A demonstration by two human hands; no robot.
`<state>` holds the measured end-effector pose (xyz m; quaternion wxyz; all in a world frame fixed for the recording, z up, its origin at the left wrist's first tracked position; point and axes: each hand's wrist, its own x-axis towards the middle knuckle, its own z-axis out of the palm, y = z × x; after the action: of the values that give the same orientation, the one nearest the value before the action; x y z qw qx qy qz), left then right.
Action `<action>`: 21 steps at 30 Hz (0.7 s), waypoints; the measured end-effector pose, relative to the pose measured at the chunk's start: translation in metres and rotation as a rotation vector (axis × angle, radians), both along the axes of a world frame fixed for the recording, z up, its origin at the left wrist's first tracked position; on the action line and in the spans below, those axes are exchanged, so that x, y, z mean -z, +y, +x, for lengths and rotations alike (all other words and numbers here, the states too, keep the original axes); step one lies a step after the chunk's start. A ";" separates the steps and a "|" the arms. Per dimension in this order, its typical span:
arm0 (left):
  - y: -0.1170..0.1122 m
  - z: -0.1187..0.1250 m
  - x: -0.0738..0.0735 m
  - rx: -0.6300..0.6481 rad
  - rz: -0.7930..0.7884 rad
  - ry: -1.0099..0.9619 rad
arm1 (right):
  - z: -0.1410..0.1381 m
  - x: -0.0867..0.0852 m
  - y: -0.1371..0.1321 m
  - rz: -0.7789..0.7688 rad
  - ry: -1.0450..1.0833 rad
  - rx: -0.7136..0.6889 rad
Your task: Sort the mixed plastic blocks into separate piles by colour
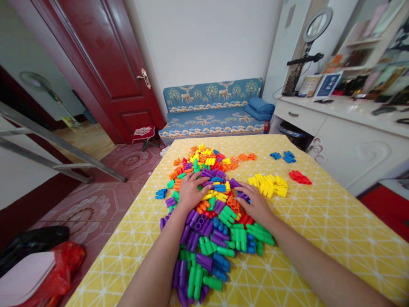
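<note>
A large heap of plastic toy building blocks in purple, green, blue, orange, yellow and red spreads down the table in front of me. My left hand rests on the heap's left side, fingers apart over purple blocks. On the opposite side, my right hand reaches in with its fingers apart, touching the edge of the heap near purple and orange blocks. Between the hands lie yellow blocks and a blue block. Neither hand visibly grips a block.
Right of the heap are separate groups of yellow blocks, red blocks, blue blocks and orange blocks. A yellow patterned cloth covers the table. Beyond stand a blue sofa and a white dresser.
</note>
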<state>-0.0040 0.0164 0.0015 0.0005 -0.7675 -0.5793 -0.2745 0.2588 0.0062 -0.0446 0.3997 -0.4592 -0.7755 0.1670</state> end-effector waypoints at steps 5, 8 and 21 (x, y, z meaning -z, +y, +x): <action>-0.001 0.001 0.000 -0.012 0.017 0.005 | 0.000 -0.007 -0.004 -0.034 0.090 -0.016; -0.001 0.001 -0.001 -0.016 0.019 0.015 | -0.002 -0.012 -0.006 -0.070 0.145 -0.079; 0.001 0.000 0.002 -0.006 0.021 -0.001 | -0.001 -0.014 -0.007 -0.097 0.170 -0.113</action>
<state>-0.0045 0.0176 -0.0001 0.0094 -0.7656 -0.5787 -0.2809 0.2577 -0.0007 -0.0302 0.4310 -0.4177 -0.7546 0.2651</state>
